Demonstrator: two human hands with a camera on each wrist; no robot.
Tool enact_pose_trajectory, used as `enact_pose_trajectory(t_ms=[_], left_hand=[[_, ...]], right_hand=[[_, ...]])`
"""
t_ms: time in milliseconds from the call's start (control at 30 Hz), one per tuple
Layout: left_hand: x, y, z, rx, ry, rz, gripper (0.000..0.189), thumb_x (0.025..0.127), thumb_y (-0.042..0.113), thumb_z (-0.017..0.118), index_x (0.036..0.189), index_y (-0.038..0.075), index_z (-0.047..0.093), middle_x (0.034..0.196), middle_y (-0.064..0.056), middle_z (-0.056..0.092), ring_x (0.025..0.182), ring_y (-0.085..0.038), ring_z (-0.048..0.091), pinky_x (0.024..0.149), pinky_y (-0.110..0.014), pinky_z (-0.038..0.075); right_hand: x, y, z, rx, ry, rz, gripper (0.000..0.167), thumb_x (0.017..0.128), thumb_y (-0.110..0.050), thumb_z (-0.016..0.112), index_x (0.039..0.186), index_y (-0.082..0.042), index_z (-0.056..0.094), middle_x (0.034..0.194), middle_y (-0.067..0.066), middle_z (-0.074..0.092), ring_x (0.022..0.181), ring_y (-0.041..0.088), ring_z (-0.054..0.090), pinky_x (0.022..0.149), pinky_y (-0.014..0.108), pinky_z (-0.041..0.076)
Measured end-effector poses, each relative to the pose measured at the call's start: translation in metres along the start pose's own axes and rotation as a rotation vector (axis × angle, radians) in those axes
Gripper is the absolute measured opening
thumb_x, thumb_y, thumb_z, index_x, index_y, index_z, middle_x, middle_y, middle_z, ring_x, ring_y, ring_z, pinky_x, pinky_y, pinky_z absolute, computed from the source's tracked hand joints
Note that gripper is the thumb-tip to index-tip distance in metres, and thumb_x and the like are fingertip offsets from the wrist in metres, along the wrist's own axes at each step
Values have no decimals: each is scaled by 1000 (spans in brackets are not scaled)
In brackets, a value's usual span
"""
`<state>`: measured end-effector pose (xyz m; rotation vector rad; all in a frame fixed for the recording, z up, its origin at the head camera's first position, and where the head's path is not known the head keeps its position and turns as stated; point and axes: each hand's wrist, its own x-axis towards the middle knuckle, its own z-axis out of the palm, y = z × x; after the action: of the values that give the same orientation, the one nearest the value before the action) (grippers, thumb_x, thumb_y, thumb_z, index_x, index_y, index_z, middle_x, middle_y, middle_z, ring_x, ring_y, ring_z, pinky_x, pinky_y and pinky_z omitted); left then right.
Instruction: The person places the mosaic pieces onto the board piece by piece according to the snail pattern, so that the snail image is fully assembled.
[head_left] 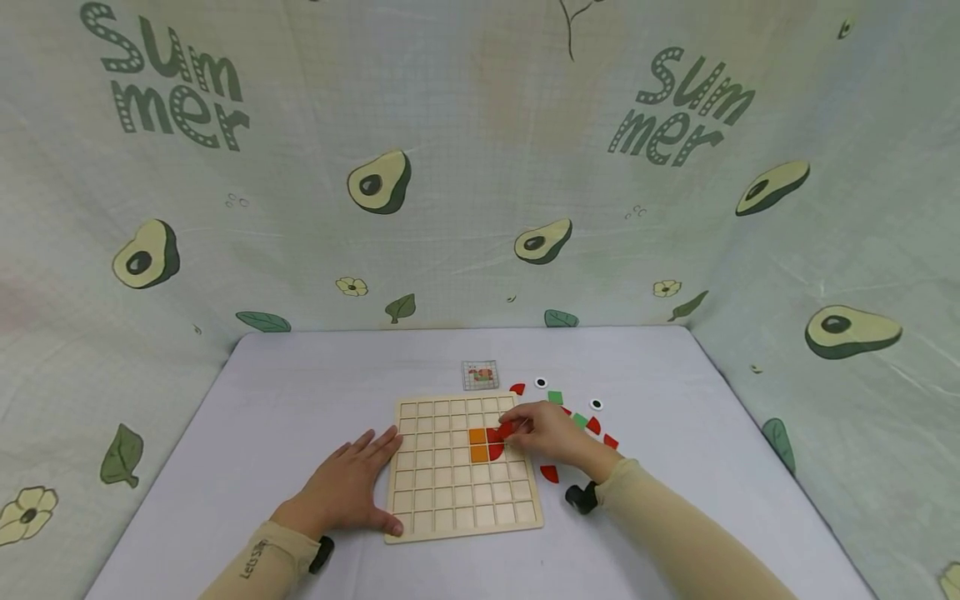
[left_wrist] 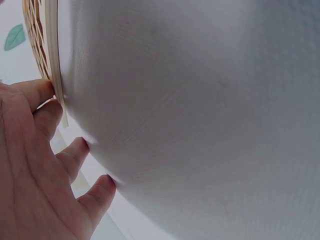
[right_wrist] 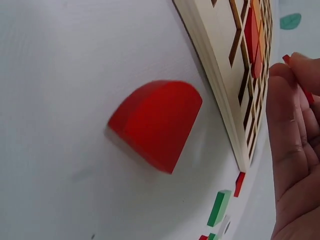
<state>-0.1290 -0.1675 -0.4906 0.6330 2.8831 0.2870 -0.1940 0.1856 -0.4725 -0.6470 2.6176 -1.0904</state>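
Note:
A wooden grid board (head_left: 435,500) lies flat on the table. My left hand (head_left: 341,487) spreads along its left side, with fingers and thumb touching the rim; in the left wrist view two fingertips (left_wrist: 45,92) press at the board's edge. Over the right part of the grid, my right hand (head_left: 551,433) pinches a small red piece (right_wrist: 302,89) between thumb and fingers. Directly below and left of it, two orange squares (head_left: 478,454) fill cells one above the other, beside red pieces (head_left: 496,452) set in the grid. The held piece's full outline is hidden by the fingers.
A small picture card (head_left: 480,375) lies behind the board. To the right are loose red pieces, green squares (head_left: 555,397) and two round eye pieces (head_left: 596,405). A red quarter-round piece (right_wrist: 162,122) lies beside the board's right edge. Patterned cloth (head_left: 450,275) hangs around the table.

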Motion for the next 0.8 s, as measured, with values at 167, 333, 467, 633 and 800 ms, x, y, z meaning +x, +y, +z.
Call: enact_pose_trajectory(t_ms=[167,333,467,633,800], left_hand=[[0,1,-1,3,-10,-9,133,50,88,70,155,13,38,162,-1,29,146,-35,26,113,-59,27],[0,1,-2,0,-11,-15,133,50,88,71,155,13,38,162,-1,29,146,-36,26,113,-59,27],[0,2,-2,2,-12,-18,134,49,88,71,155,13,38,162,-1,29,146,-36,26,113,-59,27],[0,2,-2,1,-12,-17,134,49,88,70,154,12,39,162,-1,29,146,-36,27,113,-60,27],[0,2,-2,3,-12,-16,133,50,89,70,155,13,38,162,0,29,146,-36,26,113,-59,27]], right_hand=[[4,-2,7,-4,-3,-13,26,89,-18,77,114,-10,73,84,-7,62,79,13,58,68,25,53],[11,-5,15,-40,1,-25,28,89,-23,78,116,-13,73,86,-10,60,81,11,56,70,24,52],[17,-12,22,-56,12,-51,30,89,-23,78,117,-11,74,93,-8,61,83,12,55,70,25,52],[26,-20,32,-156,16,-110,29,91,-23,76,117,-12,75,101,-7,63,86,9,55,73,25,50],[31,-24,39,-238,13,-120,27,90,-27,76,114,-16,76,95,-10,59,81,7,52,70,23,48]])
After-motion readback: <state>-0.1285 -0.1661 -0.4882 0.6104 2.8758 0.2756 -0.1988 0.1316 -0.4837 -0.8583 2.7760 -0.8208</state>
